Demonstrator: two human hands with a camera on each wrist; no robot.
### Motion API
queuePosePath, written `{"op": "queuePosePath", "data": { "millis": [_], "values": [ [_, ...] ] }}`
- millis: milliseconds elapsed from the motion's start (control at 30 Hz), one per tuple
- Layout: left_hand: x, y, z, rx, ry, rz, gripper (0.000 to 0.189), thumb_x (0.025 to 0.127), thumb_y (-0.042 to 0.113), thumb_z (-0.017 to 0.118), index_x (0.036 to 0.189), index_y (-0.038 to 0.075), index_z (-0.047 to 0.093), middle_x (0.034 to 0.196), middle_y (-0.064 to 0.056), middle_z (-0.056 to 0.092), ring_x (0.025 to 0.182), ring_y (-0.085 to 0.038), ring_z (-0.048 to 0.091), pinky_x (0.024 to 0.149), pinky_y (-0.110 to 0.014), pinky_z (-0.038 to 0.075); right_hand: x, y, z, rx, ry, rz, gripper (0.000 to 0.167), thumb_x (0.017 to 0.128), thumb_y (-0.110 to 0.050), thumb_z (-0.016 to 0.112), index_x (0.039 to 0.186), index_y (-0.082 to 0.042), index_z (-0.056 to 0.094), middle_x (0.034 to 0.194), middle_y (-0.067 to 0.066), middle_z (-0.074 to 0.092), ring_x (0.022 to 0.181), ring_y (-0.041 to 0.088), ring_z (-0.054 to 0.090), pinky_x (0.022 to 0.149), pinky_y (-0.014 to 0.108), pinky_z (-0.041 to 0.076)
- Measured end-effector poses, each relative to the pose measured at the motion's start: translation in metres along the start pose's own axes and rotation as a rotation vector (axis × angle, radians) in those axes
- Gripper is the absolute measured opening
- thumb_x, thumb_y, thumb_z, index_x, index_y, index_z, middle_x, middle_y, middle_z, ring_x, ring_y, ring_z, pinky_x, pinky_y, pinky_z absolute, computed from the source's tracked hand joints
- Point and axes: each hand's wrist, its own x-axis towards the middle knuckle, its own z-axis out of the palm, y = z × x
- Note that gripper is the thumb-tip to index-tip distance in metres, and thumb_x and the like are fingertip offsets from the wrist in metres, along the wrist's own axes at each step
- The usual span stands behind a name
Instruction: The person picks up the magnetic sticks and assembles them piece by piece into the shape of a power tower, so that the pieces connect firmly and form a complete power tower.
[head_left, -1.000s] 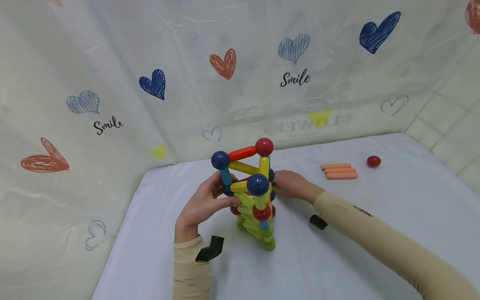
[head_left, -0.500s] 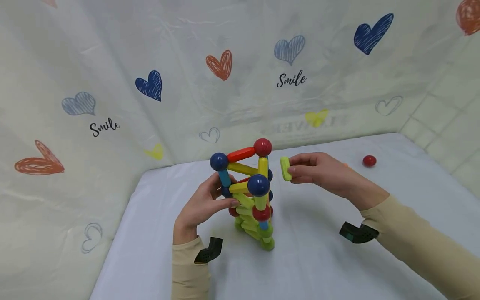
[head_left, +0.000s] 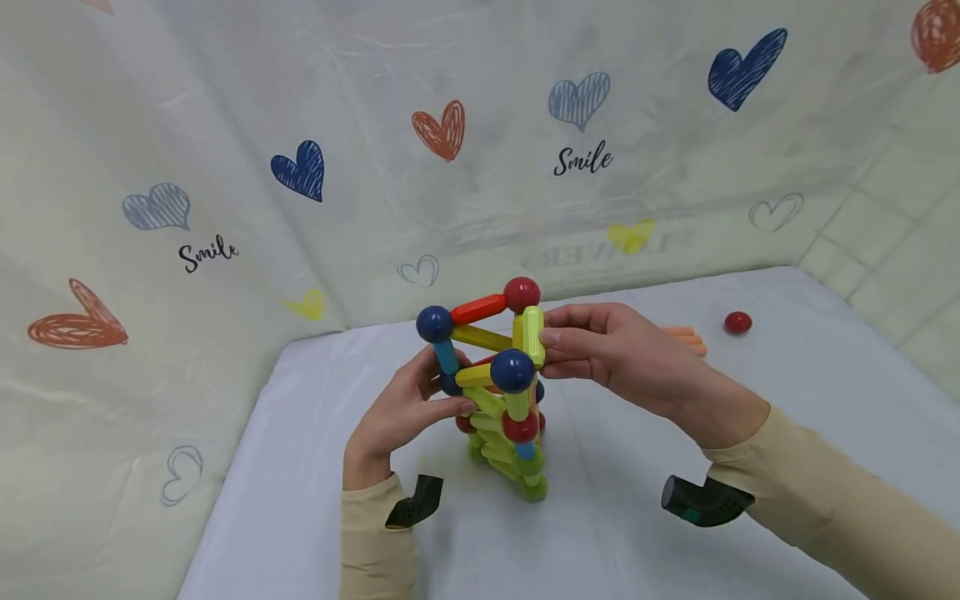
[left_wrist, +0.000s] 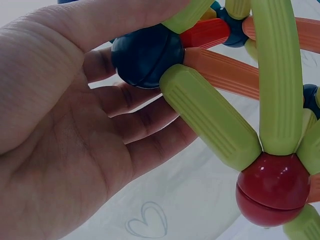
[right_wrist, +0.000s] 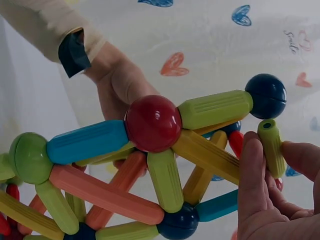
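Observation:
A tower of coloured magnetic rods and balls [head_left: 520,427] stands upright on the table in the head view. My left hand [head_left: 397,417] holds its left side, with thumb and fingers around a dark blue ball [left_wrist: 145,57]. Between thumb and fingers, my right hand [head_left: 622,358] pinches a short light green rod [head_left: 533,333] at the tower's upper right. In the right wrist view, this rod's upper end [right_wrist: 270,127] sits right at the front top blue ball [right_wrist: 267,96]. A red ball [head_left: 522,294] tops the back corner, joined by a red rod to another blue ball [head_left: 434,324].
Behind the right hand, orange rods [head_left: 690,342] lie on the white-covered table [head_left: 637,517], partly hidden. A loose red ball [head_left: 738,322] rests to their right. A white sheet printed with hearts [head_left: 487,200] hangs behind the table.
My right hand came out from behind the tower, showing the light green rod in its fingers, then moved left to the tower's top. The left hand keeps its hold.

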Motion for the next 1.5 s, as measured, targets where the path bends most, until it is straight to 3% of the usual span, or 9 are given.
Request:
{"op": "queuePosePath", "data": {
  "millis": [533,867,1067,1233,1300,1400,1500],
  "values": [
    [0.000,0.000,0.001,0.001,-0.002,0.011,0.041,0.084,0.007,0.076,0.118,0.007,0.053,0.112,-0.010,0.058,0.106,-0.025,0.063,0.100,-0.048,0.046,0.004,-0.002,0.003,0.001,0.036,0.041,0.041,0.098,-0.021,0.062,0.125,0.007,0.049,0.105,0.016,0.066,0.091,0.022,0.070,0.085,0.030,0.055],
    [0.000,0.000,0.000,0.003,0.000,0.011,0.041,0.084,0.008,0.076,0.118,0.007,0.053,0.112,-0.010,0.058,0.106,-0.025,0.063,0.100,-0.048,0.046,0.008,-0.004,0.007,-0.109,0.026,0.039,0.036,0.097,-0.022,0.062,0.122,0.003,0.053,0.102,0.017,0.071,0.096,0.030,0.069,0.085,0.036,0.056],
    [0.000,0.000,0.000,0.012,0.007,-0.010,0.042,0.084,0.009,0.076,0.119,0.007,0.053,0.113,-0.010,0.058,0.107,-0.025,0.063,0.100,-0.048,0.046,0.021,0.003,-0.016,-0.108,0.082,0.003,0.033,0.098,-0.026,0.060,0.114,0.003,0.056,0.097,0.012,0.070,0.087,0.024,0.070,0.082,0.031,0.057],
    [0.000,0.000,0.000,0.014,0.006,-0.018,0.042,0.084,0.009,0.077,0.119,0.007,0.053,0.113,-0.011,0.058,0.107,-0.026,0.063,0.099,-0.049,0.046,0.051,0.036,-0.043,-0.097,0.132,0.013,0.033,0.100,-0.022,0.058,0.118,0.005,0.054,0.101,0.010,0.068,0.087,0.018,0.070,0.082,0.029,0.056],
    [0.000,0.001,-0.001,0.014,0.006,-0.017,0.042,0.084,0.009,0.077,0.119,0.007,0.053,0.113,-0.010,0.058,0.108,-0.026,0.063,0.099,-0.050,0.046,0.065,0.056,-0.051,-0.172,0.139,0.034,0.037,0.099,-0.024,0.059,0.122,0.003,0.054,0.106,0.012,0.067,0.092,0.019,0.069,0.085,0.031,0.056],
    [0.000,0.001,-0.001,0.010,0.004,-0.015,0.042,0.084,0.010,0.077,0.119,0.007,0.053,0.113,-0.010,0.058,0.107,-0.026,0.063,0.099,-0.051,0.046,0.089,0.087,-0.057,-0.371,0.134,0.063,0.040,0.099,-0.027,0.059,0.129,-0.001,0.054,0.119,0.014,0.063,0.105,0.026,0.064,0.090,0.036,0.054],
    [0.000,0.001,-0.001,0.012,0.007,-0.013,0.042,0.084,0.010,0.077,0.118,0.008,0.053,0.113,-0.010,0.058,0.107,-0.025,0.063,0.099,-0.051,0.046,0.113,0.114,-0.060,-0.664,0.078,0.085,0.041,0.098,-0.026,0.059,0.132,-0.004,0.054,0.130,0.016,0.056,0.119,0.032,0.054,0.100,0.046,0.047]
  ]
}}
